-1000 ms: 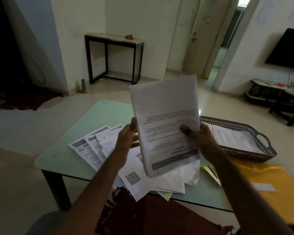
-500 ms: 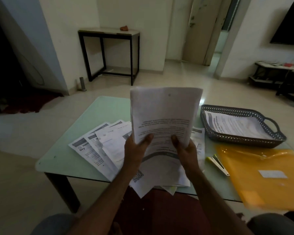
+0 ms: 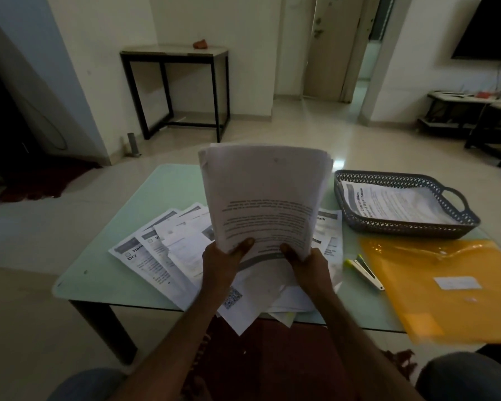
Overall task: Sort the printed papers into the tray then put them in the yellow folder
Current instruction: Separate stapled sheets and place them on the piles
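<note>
I hold a stack of printed papers [image 3: 265,198] upright over the table's middle, its print upside down to me. My left hand [image 3: 223,263] grips its lower left edge and my right hand [image 3: 308,266] grips its lower right edge. Under them, loose printed sheets [image 3: 156,250] lie fanned out across the pale green table [image 3: 168,183]. A dark perforated tray [image 3: 408,224] at the right holds printed sheets [image 3: 396,202]. The yellow folder [image 3: 446,287] lies flat in front of the tray.
A stapler [image 3: 365,270] lies between the loose sheets and the folder. Some sheets hang over the table's near edge. A black-framed side table [image 3: 175,82] stands against the far wall, a low stand [image 3: 475,111] at the far right. My knees are below the table edge.
The stack has come down and upright in front of me. My right hand slid from the stack's right side to its lower edge. The view tilted down.
</note>
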Motion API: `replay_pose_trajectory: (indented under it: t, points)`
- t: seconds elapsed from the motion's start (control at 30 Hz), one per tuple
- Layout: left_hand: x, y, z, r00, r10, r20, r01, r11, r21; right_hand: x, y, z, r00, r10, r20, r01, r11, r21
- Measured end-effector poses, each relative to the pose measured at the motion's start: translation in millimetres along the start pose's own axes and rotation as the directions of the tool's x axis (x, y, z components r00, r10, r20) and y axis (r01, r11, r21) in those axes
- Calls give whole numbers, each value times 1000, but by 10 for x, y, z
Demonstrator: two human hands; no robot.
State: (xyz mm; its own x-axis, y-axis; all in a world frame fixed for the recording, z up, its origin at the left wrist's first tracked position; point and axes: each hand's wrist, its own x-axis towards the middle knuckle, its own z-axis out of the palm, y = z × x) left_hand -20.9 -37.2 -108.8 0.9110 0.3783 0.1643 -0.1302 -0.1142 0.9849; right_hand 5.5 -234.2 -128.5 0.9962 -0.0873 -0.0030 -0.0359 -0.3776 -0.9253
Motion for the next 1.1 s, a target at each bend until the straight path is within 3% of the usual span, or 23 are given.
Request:
replay_pose_trajectory:
  t: [0.13,0.27,0.4,0.93,1.1]
  points:
    - [42,-12,-11,1000,-13,9,14,999,-47,45,-34,-91,999,-18,44,17,999,27]
    - [47,-33,-25,1000,-29,11,30,999,-44,121,-268,-264,985,-159,65,136,952,276]
    - [9,-2,37,997,-51,62,53,998,-31,134,-447,-267,980,-180,89,120,879,461]
    - [3,29,6,1000,-30,1,30,1000,-9,35,-331,-8,995,-80,-60,99,862,498]
    - [-27,-47,14,996,-93,16,93,995,24,40,-162,42,998,-30,-48,44,941,336]
